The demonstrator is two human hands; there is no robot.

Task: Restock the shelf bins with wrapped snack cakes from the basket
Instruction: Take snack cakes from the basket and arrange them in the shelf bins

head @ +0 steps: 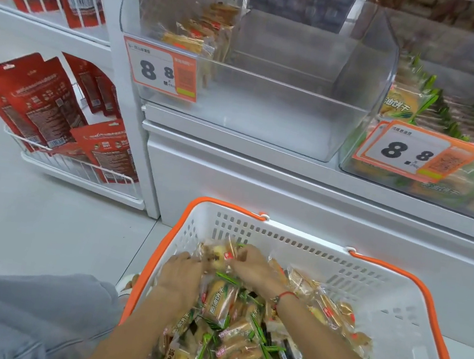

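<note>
Pale grey tiled floor [28, 221], smooth, evenly lit, faint grout lines. White metal shelving upright [113, 78] runs from top of view to floor. Left of it, white wire racks [80, 167] on two levels, holding red flat packets [39, 111] leaning back. White base cabinet [303, 194] under shelf ledge, plain front panel. Orange-bordered price cards [161, 71] clipped at shelf front, both reading 8.8. Light bright, diffuse, no hard shadows.

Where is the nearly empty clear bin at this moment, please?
In the head view, the clear bin sits on the white shelf above the basket, upper centre, with the fuller bin of green-wrapped packs on its right.
</note>
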